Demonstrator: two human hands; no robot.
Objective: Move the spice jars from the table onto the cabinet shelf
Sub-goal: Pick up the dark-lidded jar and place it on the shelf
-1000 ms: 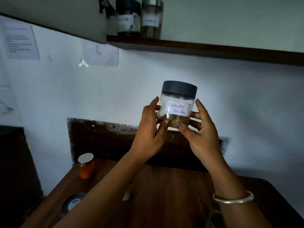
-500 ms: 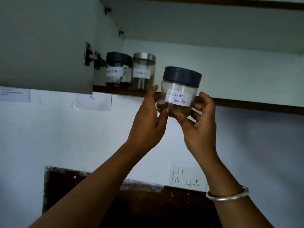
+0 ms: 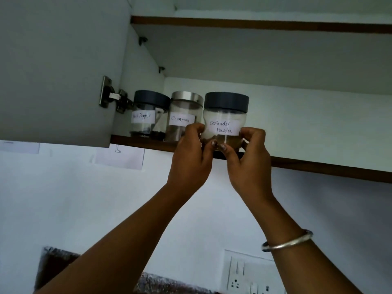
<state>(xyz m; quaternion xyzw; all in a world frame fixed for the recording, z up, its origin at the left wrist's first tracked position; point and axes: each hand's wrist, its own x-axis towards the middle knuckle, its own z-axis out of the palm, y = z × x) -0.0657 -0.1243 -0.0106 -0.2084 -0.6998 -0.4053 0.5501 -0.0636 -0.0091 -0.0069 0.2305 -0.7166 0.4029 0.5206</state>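
A clear jar with a dark lid, labelled coriander powder (image 3: 225, 115), is at the front edge of the cabinet shelf (image 3: 318, 165). My left hand (image 3: 192, 153) grips its lower left side and my right hand (image 3: 248, 153) grips its lower right side, thumbs under the label. Whether its base rests on the shelf is hidden by my fingers. Just left of it on the shelf stand a steel-lidded cinnamon jar (image 3: 184, 111) and a dark-lidded black pepper jar (image 3: 148, 115).
The open cabinet door (image 3: 59, 71) hangs at the left on a metal hinge (image 3: 112, 98). An upper shelf (image 3: 254, 24) runs overhead. The shelf to the right of the jars is bare. Papers are stuck to the wall below; a socket plate (image 3: 248, 274) is at the bottom right.
Both hands have raised the coriander jar from over the table up to the shelf edge and brought it in beside the cinnamon jar. My view has tilted upward.
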